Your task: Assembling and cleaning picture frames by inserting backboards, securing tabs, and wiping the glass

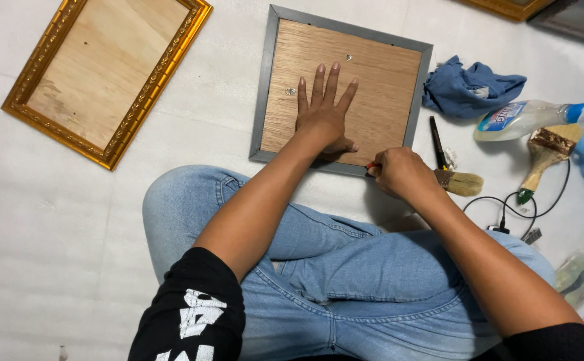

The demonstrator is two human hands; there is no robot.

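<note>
White padded floor. Grey frame face-down ahead of knees. Left hand flat, fingers spread, on backing. Right hand fisted on red-tipped tool at frame's near edge. Gold frame left; brushes, rag right.

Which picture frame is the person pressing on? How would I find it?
Start at the blue jeans and follow the left hand up. It lies flat on the wooden back of the grey frame, lying face down on the white floor. The gold frame to its left is ornate; this one is plain grey.
</note>
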